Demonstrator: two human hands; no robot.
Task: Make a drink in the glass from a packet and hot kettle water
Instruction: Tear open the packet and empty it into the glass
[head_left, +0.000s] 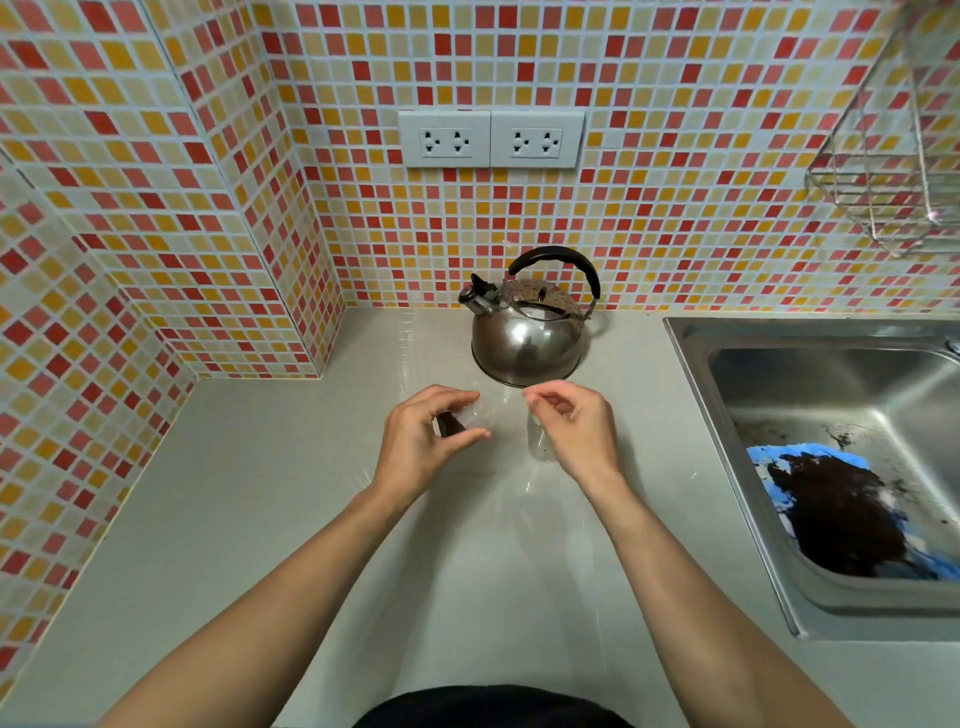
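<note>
2 hands (431, 441), 1 packet (470, 418), 1 glass (540, 441), 1 kettle (527, 332)

Grey countertop (260, 519): steel kettle (527, 338) at back, clear glass (540, 441) just before it.

I have both bare forearms reaching up from the bottom edge toward mid-frame. My left hand (423, 441) curls with thumb and fingers pinched together; my right hand (576, 423) pinches too, fingertips pointing left.

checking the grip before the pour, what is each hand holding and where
The left hand pinches a clear packet at its dark-filled end; the right hand pinches what looks like its other end.
</note>
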